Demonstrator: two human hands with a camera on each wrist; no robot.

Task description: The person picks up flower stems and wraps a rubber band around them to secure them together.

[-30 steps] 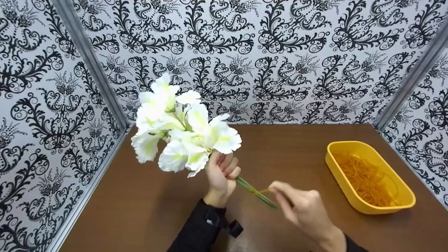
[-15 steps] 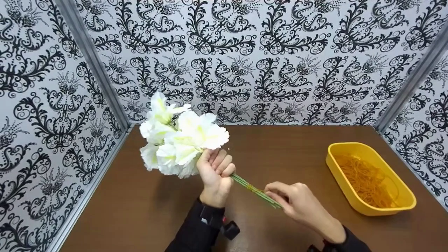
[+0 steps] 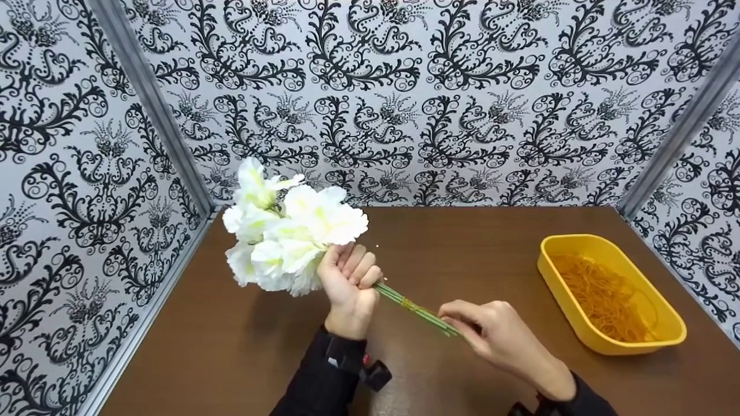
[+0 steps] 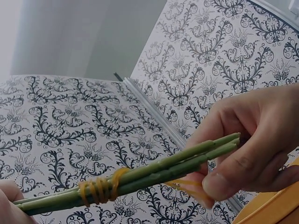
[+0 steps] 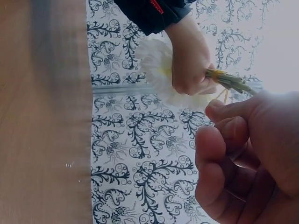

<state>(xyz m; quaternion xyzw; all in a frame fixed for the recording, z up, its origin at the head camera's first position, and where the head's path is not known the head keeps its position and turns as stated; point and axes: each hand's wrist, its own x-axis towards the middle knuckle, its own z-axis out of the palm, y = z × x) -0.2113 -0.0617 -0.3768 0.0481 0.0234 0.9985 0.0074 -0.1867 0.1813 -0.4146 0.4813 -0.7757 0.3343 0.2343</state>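
My left hand (image 3: 350,283) grips a bunch of white artificial-looking flowers (image 3: 295,225) just below the blooms. Their green stems (image 4: 163,170) slant down to the right, cut ends pointing toward the right hand. An amber rubber band (image 4: 100,190) is wound several times around the stems, a short way below the left fist. Beside the stem ends, my right hand (image 3: 491,329) pinches a stretched loop of that band between thumb and finger, as the left wrist view shows. The right wrist view shows the wrapped stems (image 5: 229,81) beyond the right fingertips (image 5: 215,112).
A yellow tub (image 3: 613,346) holding a heap of amber rubber bands (image 3: 601,297) stands at the right on the brown table (image 3: 462,242). Patterned panels (image 3: 370,104) wall off the back and both sides.
The flowers and left hand have come down and a little left. The right hand, earlier pulling the band out from the stems, is now close by the stem ends.
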